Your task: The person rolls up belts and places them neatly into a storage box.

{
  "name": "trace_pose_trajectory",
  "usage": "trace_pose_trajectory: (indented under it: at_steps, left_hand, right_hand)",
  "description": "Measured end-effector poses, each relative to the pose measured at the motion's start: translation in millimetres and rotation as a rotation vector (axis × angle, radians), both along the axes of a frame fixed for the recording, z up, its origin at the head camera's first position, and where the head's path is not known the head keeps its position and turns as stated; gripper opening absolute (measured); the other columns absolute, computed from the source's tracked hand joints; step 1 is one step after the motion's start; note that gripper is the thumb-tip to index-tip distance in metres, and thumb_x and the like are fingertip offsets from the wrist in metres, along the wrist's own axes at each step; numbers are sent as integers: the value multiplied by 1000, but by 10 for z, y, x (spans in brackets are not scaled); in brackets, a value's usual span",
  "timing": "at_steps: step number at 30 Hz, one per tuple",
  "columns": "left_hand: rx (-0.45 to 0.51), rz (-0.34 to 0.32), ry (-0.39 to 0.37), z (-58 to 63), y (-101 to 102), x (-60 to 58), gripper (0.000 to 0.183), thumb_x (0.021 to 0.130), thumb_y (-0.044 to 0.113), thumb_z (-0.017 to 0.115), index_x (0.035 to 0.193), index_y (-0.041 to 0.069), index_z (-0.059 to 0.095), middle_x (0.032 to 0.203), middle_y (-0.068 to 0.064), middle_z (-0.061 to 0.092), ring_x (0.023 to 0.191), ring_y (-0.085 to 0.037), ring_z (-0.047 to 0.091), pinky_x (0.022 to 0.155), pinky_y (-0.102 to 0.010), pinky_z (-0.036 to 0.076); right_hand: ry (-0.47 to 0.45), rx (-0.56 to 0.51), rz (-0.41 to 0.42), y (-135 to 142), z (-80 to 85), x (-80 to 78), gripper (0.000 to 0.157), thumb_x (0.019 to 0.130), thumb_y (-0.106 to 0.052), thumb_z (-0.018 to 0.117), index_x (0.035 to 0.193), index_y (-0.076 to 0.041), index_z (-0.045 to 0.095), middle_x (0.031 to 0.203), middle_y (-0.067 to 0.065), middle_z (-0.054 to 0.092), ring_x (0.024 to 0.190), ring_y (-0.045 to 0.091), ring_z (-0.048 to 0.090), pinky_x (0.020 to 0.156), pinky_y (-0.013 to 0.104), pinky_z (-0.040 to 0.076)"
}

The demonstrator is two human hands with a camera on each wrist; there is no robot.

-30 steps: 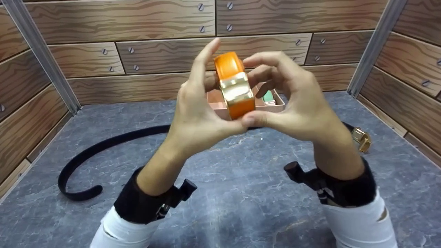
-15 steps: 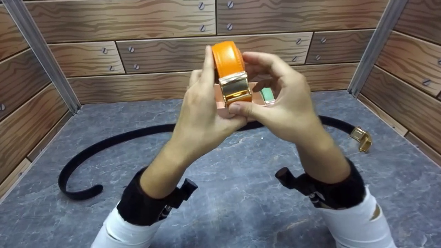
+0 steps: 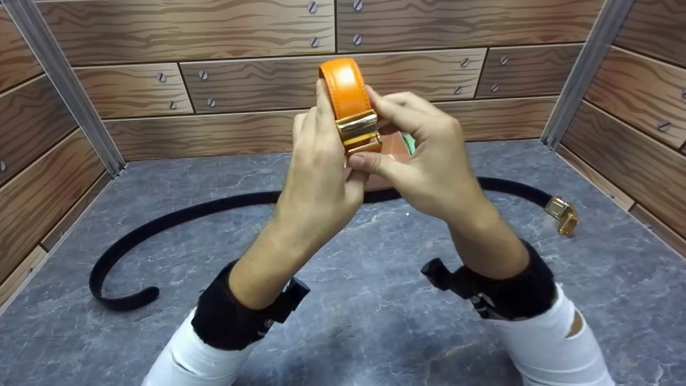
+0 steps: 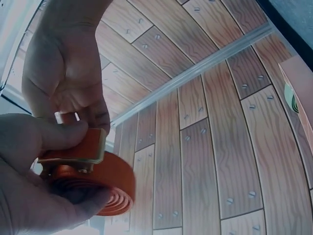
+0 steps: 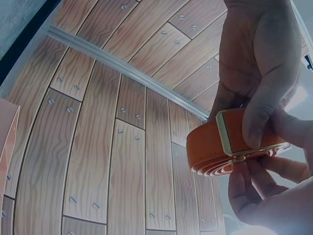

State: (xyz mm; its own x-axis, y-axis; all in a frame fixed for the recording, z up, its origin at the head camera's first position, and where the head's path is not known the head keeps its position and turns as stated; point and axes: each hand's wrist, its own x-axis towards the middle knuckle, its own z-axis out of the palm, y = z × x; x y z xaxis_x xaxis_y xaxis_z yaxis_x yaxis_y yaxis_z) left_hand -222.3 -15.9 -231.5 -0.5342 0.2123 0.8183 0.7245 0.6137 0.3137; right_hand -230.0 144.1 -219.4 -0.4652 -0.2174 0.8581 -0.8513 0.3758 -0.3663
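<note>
A coiled orange belt [image 3: 345,91] with a gold buckle [image 3: 358,130] is held up in the air between both hands. My left hand [image 3: 321,166] grips its left side, fingers along the coil and thumb below. On the other side my right hand [image 3: 423,153] pinches the buckle end, thumb at the buckle's lower edge. In the left wrist view the layered coil [image 4: 120,188] shows under an orange-faced buckle plate [image 4: 80,149]. The right wrist view shows a thumb pressing on that plate [image 5: 237,129].
A black belt [image 3: 214,203] lies in a long curve across the grey marbled table [image 3: 353,300], its gold buckle [image 3: 560,210] at the right. Behind the hands stands a pink box [image 3: 395,146] with a green item [image 3: 409,143] in it. Wood-patterned walls [image 3: 257,86] enclose the table.
The orange belt has moved a little left and up and turned, showing more of its strap. The right hand has followed leftward, and its thumb has come onto the buckle's lower edge.
</note>
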Motion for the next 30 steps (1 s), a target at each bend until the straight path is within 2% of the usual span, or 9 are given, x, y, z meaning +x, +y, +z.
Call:
trace_pose_trajectory:
  at_steps: [4,9,14,18,21,23,26,30]
  left_hand:
    - [32,-41,83,-6,18,-29,95,73,-1,71,151,-14,19,120,-12,63,113,-24,53,108,-33,33]
    - [86,-74,127,-2,8,-52,92,76,13,79,151,-8,30,112,-6,69,101,-21,55,92,-30,41]
    - [84,-39,170,-3,-13,-67,88,76,20,81,150,-2,39,110,-4,71,104,-19,56,98,-34,36]
    - [35,19,281,-16,4,-91,81,74,21,83,144,0,49,99,-4,70,100,-22,53,96,-42,31]
    - [-31,42,401,-33,42,-121,73,76,17,81,141,-1,53,92,-4,68,95,-23,51,94,-46,30]
    - [-53,36,463,-48,67,-142,70,75,8,76,140,-3,53,92,-4,68,90,-23,49,91,-45,30]
    - [-50,20,534,-69,90,-170,65,74,-1,67,137,-5,51,88,-5,65,85,-23,48,86,-42,32]
    - [-61,-11,610,-84,91,-189,60,76,-4,63,134,-3,51,98,-7,65,83,-24,50,78,-37,38]
  right_hand:
    - [-37,-38,41,26,67,36,80,65,-12,92,137,-3,56,111,4,71,98,14,66,85,29,54]
    - [-62,-108,113,32,150,112,92,61,-2,93,138,1,43,102,10,70,89,20,64,74,28,52]
    - [-76,-86,183,56,157,94,92,65,-1,91,141,-1,38,103,11,70,89,24,65,72,30,54]
    - [-165,-55,201,142,159,80,82,75,-4,85,143,-3,40,109,14,69,91,27,66,68,29,55]
    - [-205,-39,100,183,167,101,73,80,-10,81,142,-4,43,112,14,71,83,23,68,62,25,54]
    - [-188,-2,-18,183,162,124,70,82,-16,81,141,-6,45,113,9,73,76,18,67,59,23,54]
    - [-98,76,-224,133,128,145,70,81,-23,81,140,-6,48,116,6,72,82,15,70,65,22,57]
    - [-21,162,-465,33,65,155,68,85,-33,73,142,-7,46,110,14,71,84,24,71,65,29,60]
